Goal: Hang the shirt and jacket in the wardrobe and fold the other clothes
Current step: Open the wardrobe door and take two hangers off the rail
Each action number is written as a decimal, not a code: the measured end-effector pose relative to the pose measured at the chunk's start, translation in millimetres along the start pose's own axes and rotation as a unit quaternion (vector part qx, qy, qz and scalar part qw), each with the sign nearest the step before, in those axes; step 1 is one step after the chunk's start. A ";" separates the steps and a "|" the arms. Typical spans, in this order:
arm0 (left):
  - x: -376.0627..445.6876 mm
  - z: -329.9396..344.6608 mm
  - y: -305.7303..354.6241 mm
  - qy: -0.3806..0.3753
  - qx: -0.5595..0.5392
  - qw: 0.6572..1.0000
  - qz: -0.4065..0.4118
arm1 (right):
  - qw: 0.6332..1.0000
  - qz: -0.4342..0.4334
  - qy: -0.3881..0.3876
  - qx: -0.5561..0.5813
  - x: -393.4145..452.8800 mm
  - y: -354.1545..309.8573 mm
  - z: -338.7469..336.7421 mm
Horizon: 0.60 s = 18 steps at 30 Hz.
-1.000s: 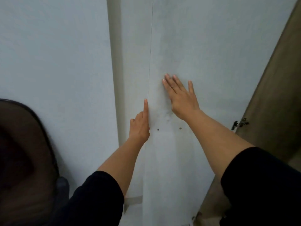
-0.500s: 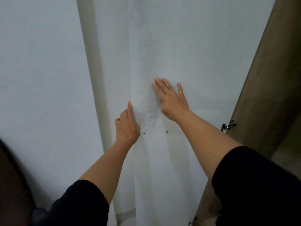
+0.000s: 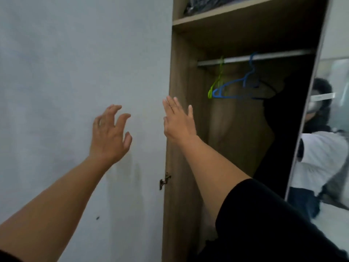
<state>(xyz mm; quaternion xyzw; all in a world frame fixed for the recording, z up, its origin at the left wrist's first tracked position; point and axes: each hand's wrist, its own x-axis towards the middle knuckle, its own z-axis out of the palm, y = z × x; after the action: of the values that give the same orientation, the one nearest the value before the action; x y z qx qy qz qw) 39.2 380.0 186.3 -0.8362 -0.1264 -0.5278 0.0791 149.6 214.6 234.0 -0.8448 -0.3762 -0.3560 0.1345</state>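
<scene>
The wooden wardrobe (image 3: 185,76) stands open on the right, its white door (image 3: 75,72) filling the left of the view. Inside, a metal rail (image 3: 264,57) carries a green hanger (image 3: 217,82) and a blue hanger (image 3: 236,87), both bare; something dark hangs further right. My left hand (image 3: 109,137) hovers in front of the white door with fingers spread and loosely bent, holding nothing. My right hand (image 3: 178,120) is flat with straight fingers at the door's edge, next to the wardrobe's side panel. No shirt or jacket is in view.
A shelf (image 3: 226,12) above the rail holds dark folded fabric (image 3: 205,2). A hinge (image 3: 164,181) sticks out at the door's edge below my right hand. A mirrored door (image 3: 324,129) on the right reflects a person in a white top.
Both hands were on closed white doors. Now the view has swung right, the wardrobe's inside shows, and my left hand has come off the door with its fingers spread.
</scene>
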 end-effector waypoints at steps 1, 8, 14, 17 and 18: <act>14.9 4.9 10.3 -0.008 -0.021 1.000 -0.003 | 1.000 0.015 0.009 -0.009 4.2 12.8 -6.4; 114.2 50.0 94.8 -0.009 -0.119 0.993 0.026 | 0.990 0.117 0.076 -0.029 38.8 106.5 -41.5; 184.4 93.3 166.1 -0.028 -0.201 0.979 0.027 | 0.972 0.204 0.119 0.016 80.9 174.8 -47.4; 211.2 110.3 192.2 -0.053 -0.232 0.971 -0.009 | 0.952 0.261 0.149 0.051 103.5 193.6 -42.5; 219.2 116.5 198.5 -0.062 -0.238 0.969 -0.026 | 0.944 0.282 0.156 0.070 110.8 198.4 -40.8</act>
<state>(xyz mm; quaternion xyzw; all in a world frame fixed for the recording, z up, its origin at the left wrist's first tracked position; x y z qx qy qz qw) 288.3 249.3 334.3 -0.8583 -0.0238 -0.4920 -0.1441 325.6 119.1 348.9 -0.8385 -0.1204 -0.4038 0.3455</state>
